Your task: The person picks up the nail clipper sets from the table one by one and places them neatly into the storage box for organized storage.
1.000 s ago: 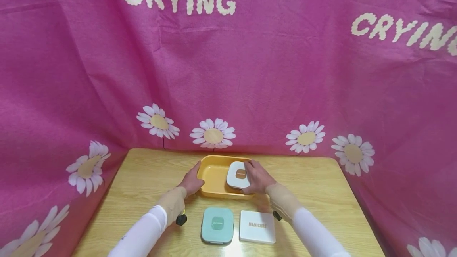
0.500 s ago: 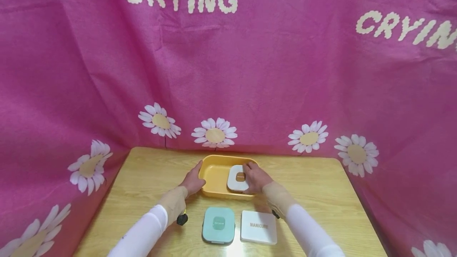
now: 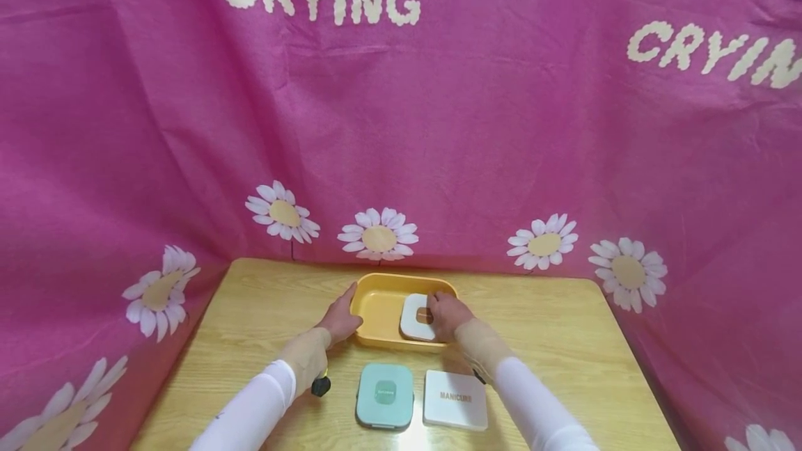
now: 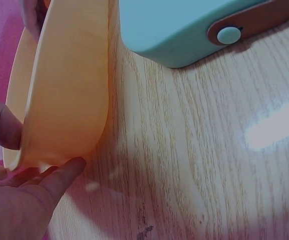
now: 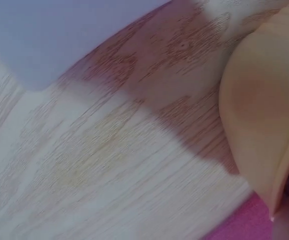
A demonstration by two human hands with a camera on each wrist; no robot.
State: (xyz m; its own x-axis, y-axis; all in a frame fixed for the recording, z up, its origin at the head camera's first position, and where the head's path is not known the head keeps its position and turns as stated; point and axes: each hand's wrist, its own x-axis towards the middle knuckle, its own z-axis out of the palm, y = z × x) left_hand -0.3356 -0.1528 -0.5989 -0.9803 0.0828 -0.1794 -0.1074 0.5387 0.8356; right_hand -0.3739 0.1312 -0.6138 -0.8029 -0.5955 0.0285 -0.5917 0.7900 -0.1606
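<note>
Near the back of the table stands a yellow tray (image 3: 379, 315) with high rounded walls. My left hand (image 3: 340, 314) grips its left end; in the left wrist view the thumb (image 4: 7, 127) hooks inside the rim and the fingers (image 4: 59, 180) lie against the outer wall. A white square lidded box (image 3: 411, 319) with a brown label rests in the tray's right part. My right hand (image 3: 447, 315) reaches in from the right and holds that box by its right side; the fingertips are partly hidden. Mostly, the tray wall blocks this hand in the right wrist view.
In front of the tray lie a teal square box (image 3: 385, 399), with a brown strap (image 4: 257, 22) on its side, and a flat white case (image 3: 455, 402) marked MANICURE. The wooden table (image 3: 269, 298) meets a pink flowered cloth (image 3: 451, 124) behind and at both sides.
The white box has gone down into the right part of the tray, with my right hand lower and its fingers more curled. My left hand stays on the tray's end.
</note>
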